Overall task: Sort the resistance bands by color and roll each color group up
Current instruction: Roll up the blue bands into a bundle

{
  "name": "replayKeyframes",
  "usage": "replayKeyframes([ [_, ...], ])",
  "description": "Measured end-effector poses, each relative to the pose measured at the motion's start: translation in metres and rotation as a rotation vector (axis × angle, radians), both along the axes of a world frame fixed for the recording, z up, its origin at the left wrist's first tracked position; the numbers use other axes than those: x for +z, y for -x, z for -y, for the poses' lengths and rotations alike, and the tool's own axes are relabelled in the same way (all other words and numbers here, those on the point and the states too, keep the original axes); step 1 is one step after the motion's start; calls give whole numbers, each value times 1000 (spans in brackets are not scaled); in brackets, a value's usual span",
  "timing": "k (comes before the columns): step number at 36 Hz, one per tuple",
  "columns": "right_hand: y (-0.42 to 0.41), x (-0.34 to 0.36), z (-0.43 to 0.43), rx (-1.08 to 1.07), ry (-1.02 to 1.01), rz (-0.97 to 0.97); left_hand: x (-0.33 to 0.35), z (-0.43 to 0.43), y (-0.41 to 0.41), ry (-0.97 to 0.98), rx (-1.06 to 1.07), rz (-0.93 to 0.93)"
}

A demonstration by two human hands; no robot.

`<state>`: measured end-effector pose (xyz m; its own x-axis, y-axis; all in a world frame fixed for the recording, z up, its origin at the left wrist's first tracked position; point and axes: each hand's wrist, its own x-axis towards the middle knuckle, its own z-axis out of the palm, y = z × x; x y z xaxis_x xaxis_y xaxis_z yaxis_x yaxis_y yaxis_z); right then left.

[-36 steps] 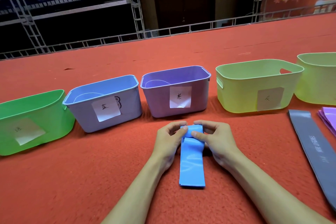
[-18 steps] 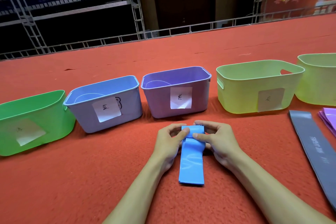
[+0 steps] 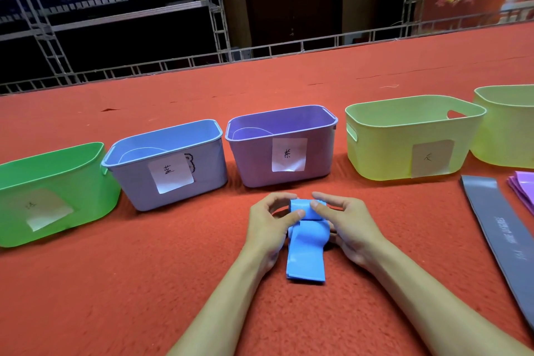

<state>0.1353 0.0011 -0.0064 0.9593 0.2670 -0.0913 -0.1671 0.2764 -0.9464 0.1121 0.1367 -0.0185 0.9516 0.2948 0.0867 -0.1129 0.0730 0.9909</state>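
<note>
Blue bin (image 3: pixel 212 166) lbl 蓝, purple bin (image 3: pixel 254 165) 紫

The carpet (image 3: pixel 144 283) is red cloth, matt and fuzzy, with a rough nap. The blue band (image 3: pixel 305 254) is a thin rubbery sheet, smooth with a soft sheen. The grey band (image 3: pixel 497 228) looks smooth and matt; the purple bands (image 3: pixel 524 185) shine more. The green bin (image 3: pixel 86 182), blue bin (image 3: pixel 208 170), purple bin (image 3: pixel 254 165) and yellow bin (image 3: pixel 381 153) are smooth plastic, faintly glossy along the rims. The label (image 3: pixel 289 154) on the purple bin is matt white paper. The truss (image 3: pixel 216 9) behind is dull grey metal.
</note>
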Motion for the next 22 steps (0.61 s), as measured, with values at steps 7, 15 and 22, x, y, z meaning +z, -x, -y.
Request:
replayKeyframes([
  [7,0,-3,-1,-21,-3,12,2,1,2,25,-15,2],
  [15,-3,-8,3,-63,27,56,8,3,5,137,-76,-44],
  [22,-5,-9,4,-55,33,98,9,2,3,184,-98,-61],
])
